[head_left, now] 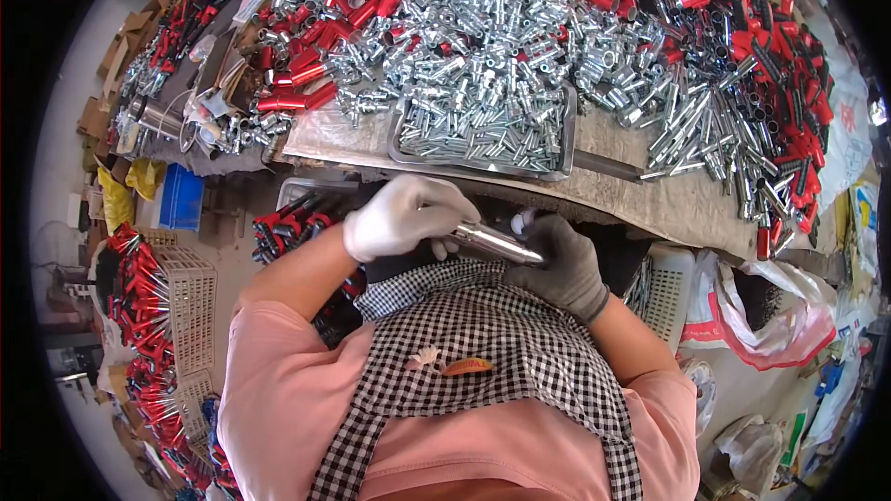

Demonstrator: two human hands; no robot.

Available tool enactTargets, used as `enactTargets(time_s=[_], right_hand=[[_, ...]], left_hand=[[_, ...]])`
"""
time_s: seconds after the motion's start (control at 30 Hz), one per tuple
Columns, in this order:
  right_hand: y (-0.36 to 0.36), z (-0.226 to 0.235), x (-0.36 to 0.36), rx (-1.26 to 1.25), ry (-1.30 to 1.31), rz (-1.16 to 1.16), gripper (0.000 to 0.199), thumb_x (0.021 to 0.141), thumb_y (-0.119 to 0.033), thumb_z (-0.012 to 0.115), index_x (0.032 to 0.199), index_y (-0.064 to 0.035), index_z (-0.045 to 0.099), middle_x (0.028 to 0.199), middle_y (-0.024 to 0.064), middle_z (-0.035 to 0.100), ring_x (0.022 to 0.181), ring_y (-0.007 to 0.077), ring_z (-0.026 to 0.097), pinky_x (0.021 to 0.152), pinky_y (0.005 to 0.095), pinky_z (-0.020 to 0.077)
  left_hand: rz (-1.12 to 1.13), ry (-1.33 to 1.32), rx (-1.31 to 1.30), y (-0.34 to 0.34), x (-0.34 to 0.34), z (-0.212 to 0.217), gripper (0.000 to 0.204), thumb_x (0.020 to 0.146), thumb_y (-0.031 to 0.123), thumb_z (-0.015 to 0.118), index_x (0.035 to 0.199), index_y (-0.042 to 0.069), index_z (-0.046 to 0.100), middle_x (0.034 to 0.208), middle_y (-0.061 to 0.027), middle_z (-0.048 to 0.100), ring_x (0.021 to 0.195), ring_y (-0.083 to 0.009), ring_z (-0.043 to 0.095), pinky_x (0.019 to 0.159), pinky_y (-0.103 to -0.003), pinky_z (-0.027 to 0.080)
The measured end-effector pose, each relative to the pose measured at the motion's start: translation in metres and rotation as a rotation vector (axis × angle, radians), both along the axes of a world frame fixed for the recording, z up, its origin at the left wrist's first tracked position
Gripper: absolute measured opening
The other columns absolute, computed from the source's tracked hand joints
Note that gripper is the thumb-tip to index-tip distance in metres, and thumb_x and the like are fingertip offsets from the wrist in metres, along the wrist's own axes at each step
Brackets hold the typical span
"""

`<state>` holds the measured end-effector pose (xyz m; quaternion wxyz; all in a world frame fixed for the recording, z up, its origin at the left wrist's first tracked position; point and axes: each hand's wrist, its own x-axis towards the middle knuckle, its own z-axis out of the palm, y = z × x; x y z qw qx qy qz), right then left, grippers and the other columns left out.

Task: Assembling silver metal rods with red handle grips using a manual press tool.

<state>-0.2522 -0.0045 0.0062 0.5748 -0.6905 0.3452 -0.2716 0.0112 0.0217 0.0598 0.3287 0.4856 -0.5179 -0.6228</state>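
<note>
In front of my apron I hold a shiny chrome metal tube point(494, 242), tilted down to the right. My left hand point(406, 215), in a white glove, is closed at its upper left end, fingers curled. Around the lower right end wraps my right hand point(568, 269), in a grey glove; its palm side is hidden. Just beyond the hands, a metal tray point(397, 147) at the bench edge carries many thin metal pins point(478, 136). Behind it spreads a heap of small silver fittings point(483, 37).
The worn bench point(668, 195) bears red tubes point(302, 74) at left and red-and-black handles point(789, 83) at right. Plastic crates point(190, 301) of red-handled tools stand at lower left, a blue bin point(181, 197) behind. A white crate point(670, 292) and plastic bag point(770, 315) are at right.
</note>
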Motion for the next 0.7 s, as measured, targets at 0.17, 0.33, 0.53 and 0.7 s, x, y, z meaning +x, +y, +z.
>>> enactTargets(time_s=[0.17,0.33,0.53,0.7], right_hand=[[-0.013,0.007,0.016,-0.153,0.100,0.019,0.074,0.069,-0.026,0.089,0.131,-0.0031,0.055,0.098,0.0075,0.071,0.090,0.0170,0.069,0.082,0.0323,0.0561],[-0.029,0.010,0.002,-0.071,0.172,0.132,0.041,0.082,-0.023,0.080,0.115,-0.0012,0.068,0.097,0.0079,0.072,0.090,0.0124,0.067,0.079,0.0284,0.0539],[-0.034,0.007,-0.017,0.058,-0.051,-0.112,0.034,0.082,-0.014,0.077,0.113,-0.0015,0.069,0.095,0.0069,0.072,0.086,0.0107,0.065,0.077,0.0276,0.0521],[-0.036,0.017,-0.024,-0.155,0.213,-0.159,0.036,0.079,-0.018,0.079,0.110,-0.0027,0.070,0.089,0.0098,0.072,0.079,0.0139,0.068,0.072,0.0284,0.0530]], left_hand=[[0.156,0.075,0.001,0.002,-0.030,-0.027,0.038,0.103,0.028,0.045,0.097,-0.003,0.067,0.085,-0.0110,0.068,0.055,-0.0113,0.063,0.044,-0.020,0.047],[-0.200,-0.375,-0.394,-0.040,-0.024,-0.016,0.026,0.096,0.018,0.050,0.101,-0.002,0.067,0.081,-0.0107,0.067,0.064,-0.0151,0.064,0.057,-0.030,0.052],[-0.117,-1.193,-0.521,-0.123,-0.015,-0.024,0.030,0.087,0.016,0.057,0.114,0.003,0.055,0.087,-0.0220,0.068,0.082,-0.0403,0.067,0.076,-0.047,0.052],[-0.151,-1.224,-0.395,-0.128,-0.027,-0.023,0.039,0.078,-0.003,0.053,0.117,0.001,0.059,0.092,-0.0255,0.067,0.089,-0.0406,0.067,0.080,-0.046,0.053]])
